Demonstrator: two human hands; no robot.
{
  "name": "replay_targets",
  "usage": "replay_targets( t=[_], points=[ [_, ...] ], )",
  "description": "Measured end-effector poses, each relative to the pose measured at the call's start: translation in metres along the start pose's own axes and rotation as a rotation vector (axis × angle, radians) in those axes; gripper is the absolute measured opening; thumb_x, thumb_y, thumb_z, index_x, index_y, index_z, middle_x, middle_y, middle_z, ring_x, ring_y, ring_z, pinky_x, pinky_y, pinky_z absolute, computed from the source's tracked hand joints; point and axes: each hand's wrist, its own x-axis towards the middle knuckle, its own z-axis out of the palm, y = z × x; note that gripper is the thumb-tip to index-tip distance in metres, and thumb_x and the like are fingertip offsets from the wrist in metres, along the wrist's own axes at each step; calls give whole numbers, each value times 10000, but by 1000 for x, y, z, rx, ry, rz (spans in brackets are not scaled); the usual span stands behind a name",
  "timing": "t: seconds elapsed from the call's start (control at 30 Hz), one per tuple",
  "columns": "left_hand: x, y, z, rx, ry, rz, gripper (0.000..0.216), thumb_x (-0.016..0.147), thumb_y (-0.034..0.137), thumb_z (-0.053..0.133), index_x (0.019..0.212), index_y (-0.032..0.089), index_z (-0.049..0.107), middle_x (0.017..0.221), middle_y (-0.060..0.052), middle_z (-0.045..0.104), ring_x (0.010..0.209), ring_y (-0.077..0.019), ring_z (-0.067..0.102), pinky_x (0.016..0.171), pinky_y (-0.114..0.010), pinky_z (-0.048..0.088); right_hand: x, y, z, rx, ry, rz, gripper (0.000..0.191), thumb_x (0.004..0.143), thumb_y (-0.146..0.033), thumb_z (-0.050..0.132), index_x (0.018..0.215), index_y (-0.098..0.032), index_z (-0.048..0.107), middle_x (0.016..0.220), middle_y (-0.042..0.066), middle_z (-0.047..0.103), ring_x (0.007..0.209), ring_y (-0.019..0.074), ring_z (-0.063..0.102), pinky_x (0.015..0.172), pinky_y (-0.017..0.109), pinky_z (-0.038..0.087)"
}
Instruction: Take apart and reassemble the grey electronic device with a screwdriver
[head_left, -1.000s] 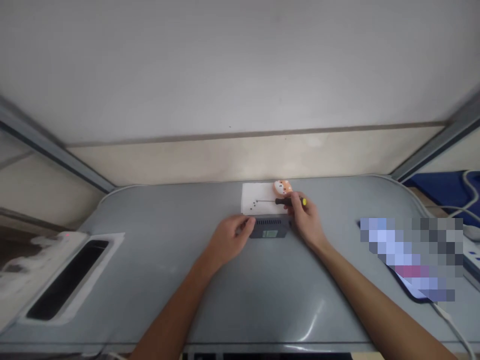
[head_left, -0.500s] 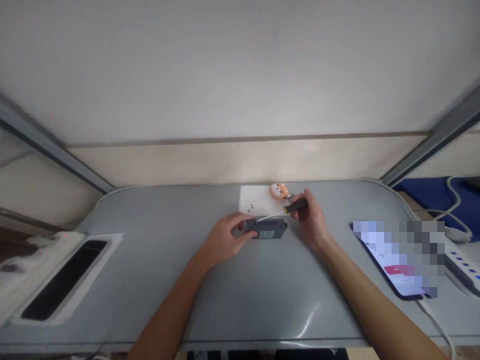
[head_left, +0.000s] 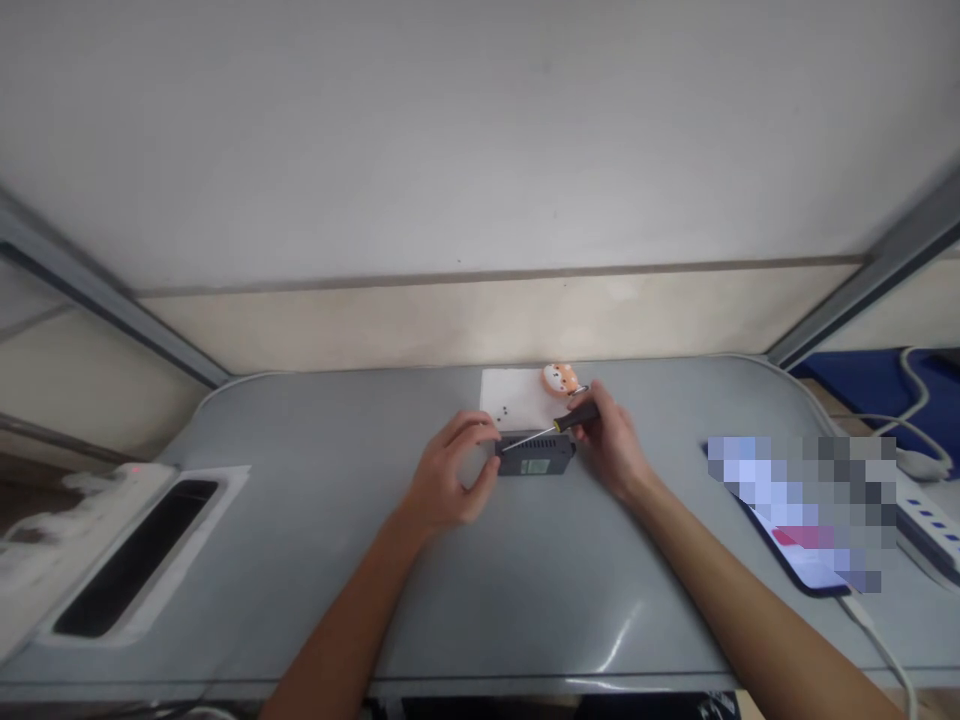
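A small black box with vent slots and a pale label lies on the grey table. My left hand is curled round its left end, thumb and fingertips against it. In my right hand is a screwdriver with a black and yellow handle, gripped between the fingers. Its shaft slants down to the left, and the tip reaches the box's left end, close to my left thumb. Just behind the box lies a white paper with several tiny dark pieces on it, perhaps screws.
An orange and white animal-faced case with a metal clip rests at the paper's right. To the right is a lit phone on a cable, beside a power strip. A dark phone-like slab and white power strip occupy the left.
The screwdriver tip has shifted left along the box to its left end, my right hand moving with it. My left fingers have drawn back left and loosened around that end.
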Motion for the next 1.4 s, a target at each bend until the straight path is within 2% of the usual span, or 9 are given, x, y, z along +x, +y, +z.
replay_targets(
  t=[0.1,0.33,0.6,0.9,1.03,1.13,1.27,1.4],
  points=[
    [0,2,0,47,-3,-4,150,903,145,597,1031,215,627,1108,-96,639,1001,-221,650,910,-380,543,-1,-1,1,-4,4,-12,511,879,-693,626,743,-205,694,530,-13,541,517,137,448,543,304,304],
    [-1,4,6,105,-19,-4,119,892,131,608,959,222,643,1093,-82,640,889,-187,643,820,-342,546,0,1,0,-17,-6,-15,520,891,-706,599,763,-212,695,525,-18,526,518,148,459,549,310,315],
    [2,6,8,82,-1,1,108,918,119,607,941,219,641,1058,-73,640,899,-183,647,838,-333,542,-1,-1,1,9,-20,-35,492,901,-687,606,757,-225,695,543,-14,530,537,156,452,564,315,339],
    [6,10,8,-135,-54,-170,109,947,127,563,878,210,575,1000,-64,623,928,-191,613,877,-352,503,8,3,-4,60,84,-58,495,892,-691,608,781,-220,714,568,-10,573,508,140,439,521,310,310],
    [7,7,10,-229,-107,-270,99,952,152,548,873,212,554,1011,-57,636,885,-176,576,818,-324,480,11,6,-5,-110,166,-113,499,920,-687,579,844,-220,738,651,-5,636,549,137,467,553,297,353],
    [7,5,10,-280,-117,-335,85,940,170,553,868,214,539,1007,-51,629,877,-176,563,817,-322,478,8,6,-3,-253,142,-152,511,919,-702,570,869,-220,731,688,-4,659,559,141,480,560,295,362],
    [9,5,6,-305,-156,-323,93,969,198,539,878,215,543,986,-49,614,884,-182,573,819,-321,488,6,6,-1,-342,79,-159,536,914,-719,560,880,-212,731,732,14,694,594,151,493,593,292,372],
    [10,6,-3,-219,-179,-275,127,996,229,571,871,211,583,1070,-71,653,1006,-204,632,917,-351,493,6,8,-1,-380,41,-169,556,932,-717,532,917,-205,746,802,37,724,639,159,514,630,293,396]
  ],
)
